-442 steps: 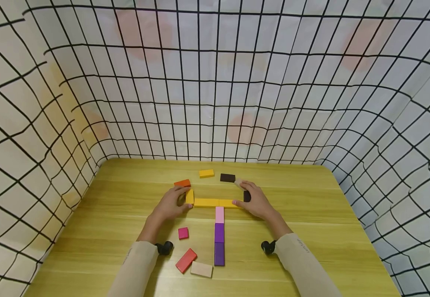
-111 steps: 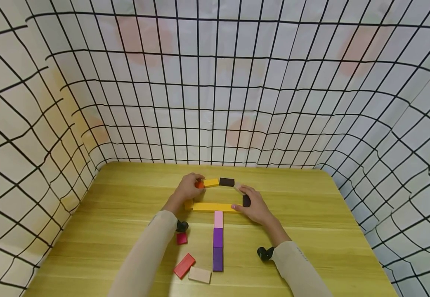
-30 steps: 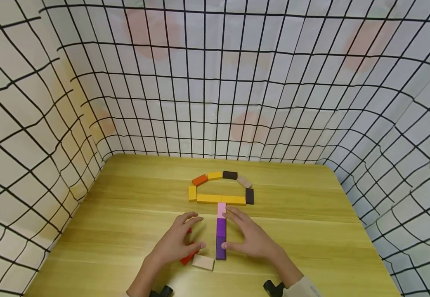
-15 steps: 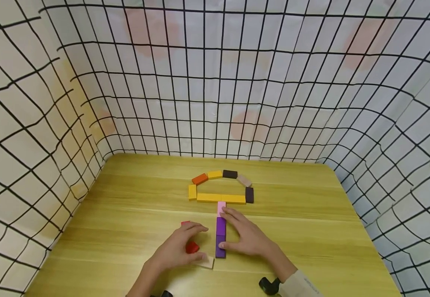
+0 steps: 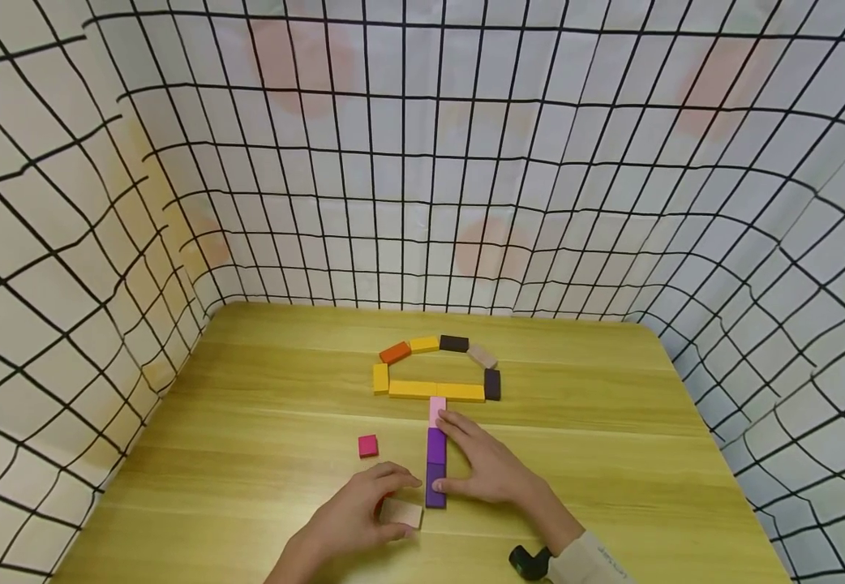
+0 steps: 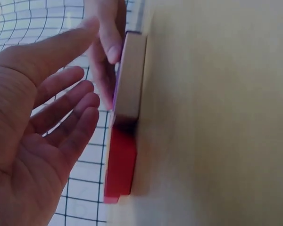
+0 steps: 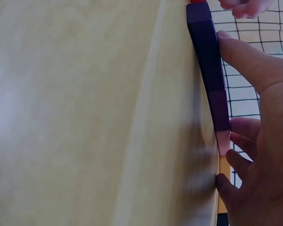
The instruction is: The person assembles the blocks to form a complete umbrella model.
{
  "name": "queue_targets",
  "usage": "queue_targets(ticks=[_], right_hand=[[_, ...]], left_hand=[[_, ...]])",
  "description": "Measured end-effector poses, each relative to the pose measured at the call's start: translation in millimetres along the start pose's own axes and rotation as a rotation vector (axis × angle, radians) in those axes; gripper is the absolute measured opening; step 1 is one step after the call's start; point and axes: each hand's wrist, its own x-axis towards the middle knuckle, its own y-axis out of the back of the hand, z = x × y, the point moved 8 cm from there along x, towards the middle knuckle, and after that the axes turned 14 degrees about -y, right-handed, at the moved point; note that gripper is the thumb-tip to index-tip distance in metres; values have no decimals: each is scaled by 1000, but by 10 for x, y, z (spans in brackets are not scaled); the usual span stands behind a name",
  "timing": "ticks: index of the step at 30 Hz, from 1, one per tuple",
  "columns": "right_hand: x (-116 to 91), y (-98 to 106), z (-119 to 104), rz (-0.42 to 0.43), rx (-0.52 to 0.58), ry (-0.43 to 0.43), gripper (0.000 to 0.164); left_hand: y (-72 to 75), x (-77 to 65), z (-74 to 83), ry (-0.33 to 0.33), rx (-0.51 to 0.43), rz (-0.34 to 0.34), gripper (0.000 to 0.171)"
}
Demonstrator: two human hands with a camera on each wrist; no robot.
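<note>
My left hand (image 5: 353,515) hovers over a beige wooden block (image 5: 403,513), thumb and fingers spread either side of it; the left wrist view shows a gap between them. A red block (image 6: 122,162) touches or nearly touches the beige one there, but the hand hides it in the head view. My right hand (image 5: 491,466) rests along a column of blocks, its thumb at the dark purple block (image 5: 435,474) and fingertips by the pink block (image 5: 436,405). Between those two lies a violet block (image 5: 436,444). A small magenta block (image 5: 367,446) sits left of the column.
Beyond the column, two yellow blocks (image 5: 413,389) form a crosswise bar. An arch of blocks rises behind it, including an orange block (image 5: 395,352) and a black block (image 5: 454,344). Black wire mesh (image 5: 422,203) walls the table (image 5: 247,389) at back and sides.
Earlier, the orange and yellow blocks were shifted into the arch. Both hands then came back to the column. My left hand has just moved nearer the beige block, uncovering the magenta one.
</note>
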Motion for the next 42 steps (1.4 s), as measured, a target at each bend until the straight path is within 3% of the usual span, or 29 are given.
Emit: queue_targets(ticks=[6,12,16,22,31,37,42], right_hand=[[25,-28,-5,-46,11,-6,105],[48,-34,1,-71,18,-27,106],[41,-31,-10,-75,38,-22,106],[28,-33,-2,-86,62,-41,105],[19,-34,26,-88,79,-53,104],[20,-29,35,-91,85,-60,105],[16,-27,34,-90,90,-64,104]], left_hand=[[-114,-4,37,23,-24,-77,39],[-178,-28,3,93,39,-148,36],[-192,-43,6,101,93,-165,35],[-186,-52,36,90,124,-161,32],[-226,-10,74,95,17,-118,36],[-263,22,38,171,-79,-91,39],[-286,16,10,220,-106,-84,39]])
